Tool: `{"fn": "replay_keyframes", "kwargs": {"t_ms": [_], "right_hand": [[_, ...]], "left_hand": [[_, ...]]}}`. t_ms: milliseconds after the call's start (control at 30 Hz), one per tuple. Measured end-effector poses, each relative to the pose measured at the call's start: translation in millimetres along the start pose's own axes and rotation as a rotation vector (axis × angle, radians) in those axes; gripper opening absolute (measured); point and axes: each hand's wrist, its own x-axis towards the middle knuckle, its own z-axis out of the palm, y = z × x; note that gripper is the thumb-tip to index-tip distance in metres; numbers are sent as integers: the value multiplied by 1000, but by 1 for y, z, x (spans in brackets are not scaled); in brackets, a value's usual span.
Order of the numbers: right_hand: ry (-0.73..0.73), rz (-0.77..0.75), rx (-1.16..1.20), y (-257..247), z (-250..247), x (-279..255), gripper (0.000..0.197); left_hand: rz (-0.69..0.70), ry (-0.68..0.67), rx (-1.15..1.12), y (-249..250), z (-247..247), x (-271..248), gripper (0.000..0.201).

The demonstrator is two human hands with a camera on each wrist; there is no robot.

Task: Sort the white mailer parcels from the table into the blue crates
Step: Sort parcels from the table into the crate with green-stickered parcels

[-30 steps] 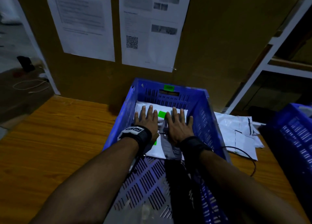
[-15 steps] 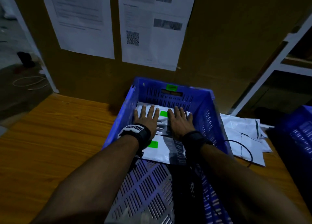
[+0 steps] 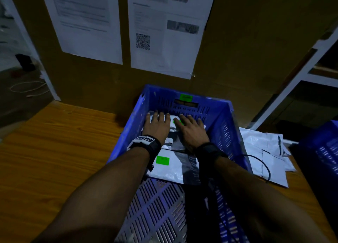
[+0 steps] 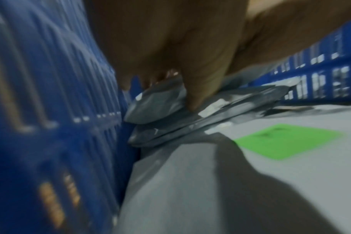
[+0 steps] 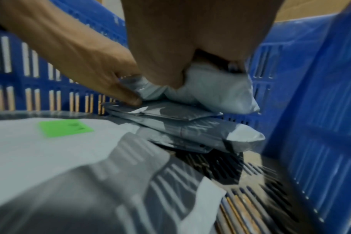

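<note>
A blue crate (image 3: 136, 118) stands on the wooden table (image 3: 54, 151), against a cardboard wall. Both my hands are inside it at the far end. My left hand (image 3: 158, 125) and right hand (image 3: 192, 131) lie side by side with fingers stretched out, pressing on a small stack of white mailers (image 3: 172, 128). In the right wrist view the top mailer (image 5: 214, 91) bulges under my right palm (image 5: 190, 39). Nearer to me in the crate lies a large flat mailer (image 3: 170, 171) with a green label. More white mailers (image 3: 263, 151) lie on the table to the right of the crate.
A second blue crate (image 3: 321, 151) stands at the right edge. A black cable (image 3: 263, 162) runs over the loose mailers. Paper sheets (image 3: 164, 32) hang on the cardboard wall behind. A white shelf frame (image 3: 292, 81) rises at the back right.
Both hands have slid further toward the crate's far wall on the small stack. The green label on the large mailer behind my left wrist has come into view.
</note>
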Motion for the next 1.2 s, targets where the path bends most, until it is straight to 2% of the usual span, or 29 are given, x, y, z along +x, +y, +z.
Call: {"fn": "replay_keyframes", "kwargs": {"t_ms": [100, 233, 433, 600, 767, 1000, 1200], "right_hand": [[-19, -12, -52, 2, 2, 2, 55], [-115, 33, -7, 0, 16, -3, 62], [-202, 137, 194, -8, 24, -10, 75], [-240, 156, 229, -7, 28, -7, 79], [-243, 150, 200, -5, 37, -9, 82], [-228, 132, 177, -7, 45, -9, 90], [-285, 151, 203, -8, 42, -6, 97]], "left_hand": [[26, 32, 11, 0, 5, 3, 59], [44, -13, 5, 1, 11, 2, 56], [41, -91, -1, 0, 12, 2, 64], [16, -203, -52, 2, 11, 2, 73], [16, -270, -68, 6, 10, -2, 93], [-14, -335, -103, 9, 16, 0, 93], [-5, -386, -83, 7, 9, 2, 95]]}}
